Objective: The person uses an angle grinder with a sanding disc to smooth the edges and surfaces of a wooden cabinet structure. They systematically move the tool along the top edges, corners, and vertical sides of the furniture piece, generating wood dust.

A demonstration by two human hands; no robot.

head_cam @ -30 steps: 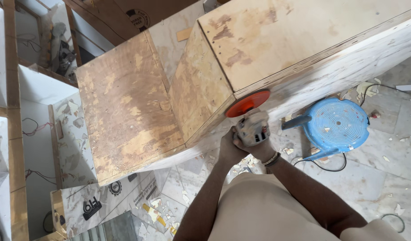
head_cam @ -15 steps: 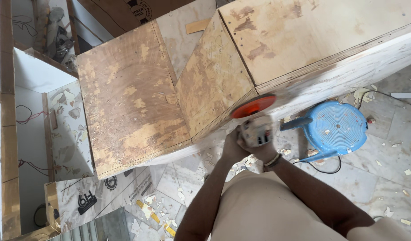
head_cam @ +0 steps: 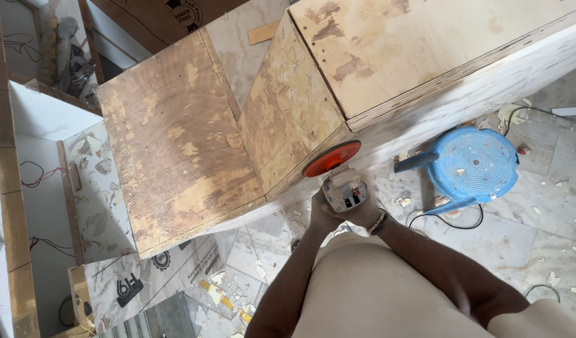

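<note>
Both my hands grip a small grey power sander [head_cam: 344,191] with a round orange-red disc [head_cam: 332,158]. The disc presses against the white-dusted front edge of a large plywood cabinet [head_cam: 194,150]. My left hand [head_cam: 321,213] wraps the tool body from the left and below. My right hand [head_cam: 366,211], with a band at the wrist, holds it from the right. The disc sits at the corner where two plywood sections meet.
A blue plastic stool [head_cam: 472,166] lies on the tiled floor right of the tool, with a black cable [head_cam: 450,222] curling beside it. Wood chips and scraps litter the floor. White panels and a wooden frame stand at the left. Printed sheets [head_cam: 175,275] lie below the cabinet.
The view has shifted slightly, so the cabinet sits more to the right and lower. The sander disc stays against the cabinet's front edge, with both hands still gripping the tool.
</note>
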